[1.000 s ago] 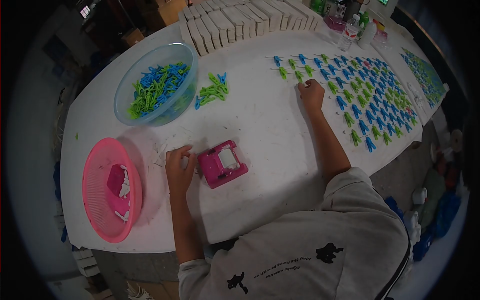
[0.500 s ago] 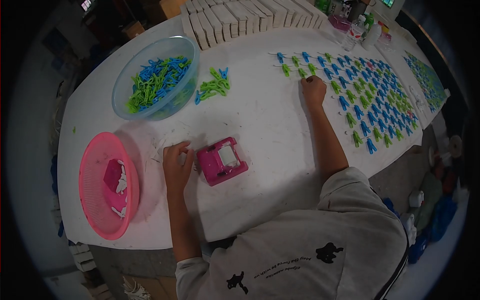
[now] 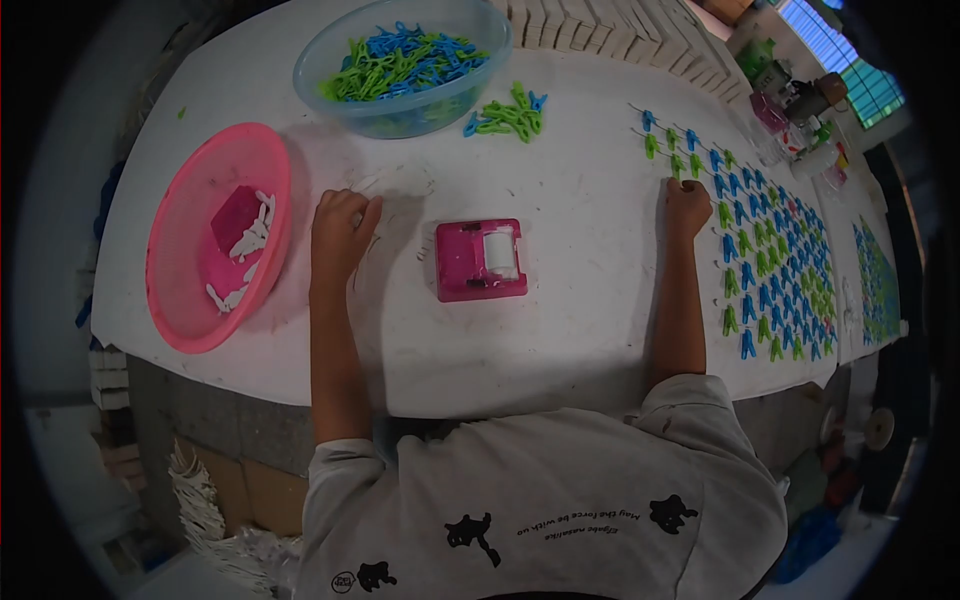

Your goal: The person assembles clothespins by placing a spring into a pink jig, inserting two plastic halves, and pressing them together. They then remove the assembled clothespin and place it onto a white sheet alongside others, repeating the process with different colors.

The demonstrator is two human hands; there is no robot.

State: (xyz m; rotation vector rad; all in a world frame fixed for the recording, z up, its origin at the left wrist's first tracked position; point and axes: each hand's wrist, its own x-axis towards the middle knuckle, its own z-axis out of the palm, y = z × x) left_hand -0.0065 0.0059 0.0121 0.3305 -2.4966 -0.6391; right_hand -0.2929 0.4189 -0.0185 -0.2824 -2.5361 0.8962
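My left hand (image 3: 342, 232) rests on the white table between the pink basket (image 3: 165, 285) and a pink tape dispenser (image 3: 458, 262), its fingers curled; whatever it may hold is too small to make out. At the left edge of the rows of blue and green clips (image 3: 763, 262), my right hand (image 3: 688, 208) is closed with fingertips pressed together, just below a green clip (image 3: 675, 165). What lies in its pinch is hidden. White pieces (image 3: 255, 235) and a dark pink box (image 3: 235, 217) lie in the basket.
A clear blue bowl (image 3: 400, 122) full of blue and green clips stands at the back, with a small pile of clips (image 3: 512, 116) beside it. Stacked white cards (image 3: 620, 35) line the back edge. Bottles (image 3: 815, 160) stand at the back right.
The view has turned, so table items appear shifted. My left hand's fingers are more curled than before. My right hand remains by the left edge of the clip rows.
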